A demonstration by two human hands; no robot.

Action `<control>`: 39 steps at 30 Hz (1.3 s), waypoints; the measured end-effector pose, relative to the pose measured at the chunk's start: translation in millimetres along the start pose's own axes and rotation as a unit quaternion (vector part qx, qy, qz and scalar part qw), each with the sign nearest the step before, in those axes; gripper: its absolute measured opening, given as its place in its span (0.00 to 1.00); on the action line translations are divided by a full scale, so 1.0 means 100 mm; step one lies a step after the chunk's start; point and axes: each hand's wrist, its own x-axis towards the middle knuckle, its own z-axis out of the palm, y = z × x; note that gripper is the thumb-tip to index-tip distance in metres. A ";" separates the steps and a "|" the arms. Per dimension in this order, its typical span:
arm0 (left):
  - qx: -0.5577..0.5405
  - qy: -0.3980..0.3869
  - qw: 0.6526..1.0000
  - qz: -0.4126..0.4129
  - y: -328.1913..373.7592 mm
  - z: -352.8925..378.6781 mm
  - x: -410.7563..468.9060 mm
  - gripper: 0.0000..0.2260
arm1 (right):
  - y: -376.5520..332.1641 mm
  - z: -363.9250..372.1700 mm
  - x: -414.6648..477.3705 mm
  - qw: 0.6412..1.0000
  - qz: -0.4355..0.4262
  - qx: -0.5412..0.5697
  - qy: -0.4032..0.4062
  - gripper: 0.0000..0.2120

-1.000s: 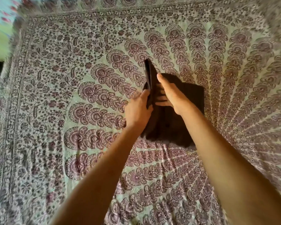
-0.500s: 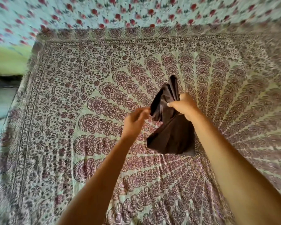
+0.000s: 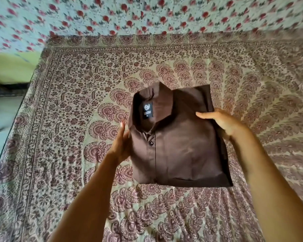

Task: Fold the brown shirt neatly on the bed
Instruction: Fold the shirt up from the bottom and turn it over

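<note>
The brown shirt (image 3: pixel 178 140) is showing as a folded rectangle, front side up, with its collar (image 3: pixel 152 109) toward the far end and a dark label (image 3: pixel 147 110) visible inside the neck. A button (image 3: pixel 151 143) is sitting on the placket below the collar. The person is gripping the shirt at both side edges: the left hand (image 3: pixel 120 144) is pressing flat against the left edge with its fingers tucked behind the cloth, and the right hand (image 3: pixel 222 122) is clasping the right edge, thumb lying across the top. The shirt is staying over the middle of the bed (image 3: pixel 59 102), which is wearing a paisley-printed cover; whether it is touching the cover cannot be told. A rose-printed cloth (image 3: pixel 147 14) is lying beyond the far border.
</note>
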 end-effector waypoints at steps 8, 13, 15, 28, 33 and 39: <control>0.152 0.181 0.971 -0.013 -0.74 -0.28 0.28 0.11 | 1.84 -0.33 0.85 0.970 0.112 -0.100 0.192 0.19; 0.324 0.243 0.914 0.006 -0.99 -0.62 0.56 0.17 | 2.21 -0.25 0.76 0.923 0.033 -0.189 0.334 0.26; 0.371 0.255 0.893 0.007 -1.03 -0.63 0.61 0.22 | 2.35 -0.16 0.69 0.897 0.020 -0.288 0.336 0.36; 0.239 0.285 0.928 -0.013 -0.82 -0.10 0.48 0.06 | 2.53 -0.28 0.71 0.820 -0.035 -0.393 0.415 0.19; 0.193 0.231 0.953 0.024 -0.81 -0.25 0.41 0.05 | 2.54 -0.32 0.76 0.822 -0.046 -0.381 0.420 0.23; 0.274 0.257 0.921 0.103 -1.02 -0.15 0.33 0.11 | 2.61 -0.31 0.73 0.824 -0.102 -0.358 0.428 0.15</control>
